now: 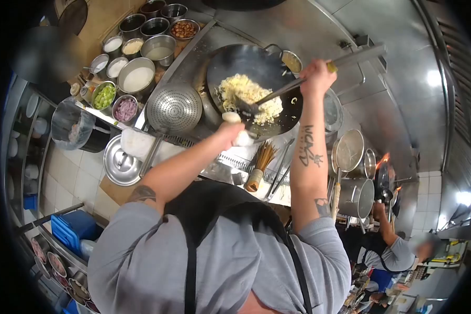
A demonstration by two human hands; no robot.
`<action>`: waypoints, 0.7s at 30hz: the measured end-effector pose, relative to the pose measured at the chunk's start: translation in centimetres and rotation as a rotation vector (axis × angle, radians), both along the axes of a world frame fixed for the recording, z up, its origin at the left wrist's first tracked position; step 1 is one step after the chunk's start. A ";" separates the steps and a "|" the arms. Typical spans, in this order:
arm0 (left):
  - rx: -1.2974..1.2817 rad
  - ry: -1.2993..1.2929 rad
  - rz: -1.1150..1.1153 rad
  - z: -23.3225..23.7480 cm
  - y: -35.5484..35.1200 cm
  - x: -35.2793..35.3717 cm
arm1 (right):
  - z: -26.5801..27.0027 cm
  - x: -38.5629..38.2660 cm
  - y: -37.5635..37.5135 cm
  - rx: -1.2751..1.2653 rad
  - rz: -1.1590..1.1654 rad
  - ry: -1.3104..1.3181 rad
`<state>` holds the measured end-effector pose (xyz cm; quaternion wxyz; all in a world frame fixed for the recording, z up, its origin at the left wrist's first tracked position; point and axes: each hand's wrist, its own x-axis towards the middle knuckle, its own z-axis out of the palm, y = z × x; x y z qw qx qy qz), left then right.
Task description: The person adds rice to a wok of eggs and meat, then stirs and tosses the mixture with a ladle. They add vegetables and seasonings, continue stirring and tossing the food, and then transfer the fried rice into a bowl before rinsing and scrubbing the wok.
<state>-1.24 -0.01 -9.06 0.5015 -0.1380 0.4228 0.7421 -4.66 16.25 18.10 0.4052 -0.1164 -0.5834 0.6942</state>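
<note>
While left hand (231, 132) grips cloth (243, 139) at wok (225, 64) edge, right hand (318, 77) grips ladle (279, 92).

view: head, sole camera | from: wearer's head, above the apron (220, 201) at 6 o'clock | faces: forward and down, wok (235, 63) toward 12 | range: wok near, within arm's reach; co-worker (400, 254) farther off at 4 | field: wide, curved, dark-edged

Dark wok (234, 60) holding crumbly pale-yellow food (246, 88), long-handled ladle (272, 96) slanting into it
</note>
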 end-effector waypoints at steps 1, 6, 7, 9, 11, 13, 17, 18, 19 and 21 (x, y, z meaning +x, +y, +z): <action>-0.072 0.083 0.003 -1.8 -0.5 1.1 | -1.6 -0.1 1.1 -0.029 0.026 0.045; 0.059 0.293 0.082 3.4 -7.0 8.1 | 4.7 1.0 4.8 0.112 0.021 0.226; 0.049 0.223 0.080 3.7 -6.7 7.5 | 7.2 1.7 4.7 0.078 0.101 0.207; 0.001 0.120 0.136 1.6 -4.5 4.6 | 11.1 2.5 3.3 0.069 0.181 0.179; 0.024 0.059 0.039 2.4 -2.2 0.2 | 11.0 2.3 2.0 0.108 0.232 0.282; 0.055 0.042 -0.011 1.8 -1.2 -2.4 | 7.0 0.9 2.1 0.166 0.330 0.428; 0.038 0.037 -0.027 1.9 -4.9 -2.9 | -5.3 -1.3 2.2 0.099 0.142 0.127; 0.169 -0.014 0.014 -0.6 -6.6 -2.8 | -3.7 -0.5 3.5 -0.010 0.223 0.116; 0.220 -0.088 -0.029 0.9 -9.9 -2.1 | -2.3 -0.1 4.1 0.009 0.055 0.133; 0.442 -0.175 0.017 -0.3 -16.0 -1.1 | 0.2 2.1 6.9 0.049 0.015 0.141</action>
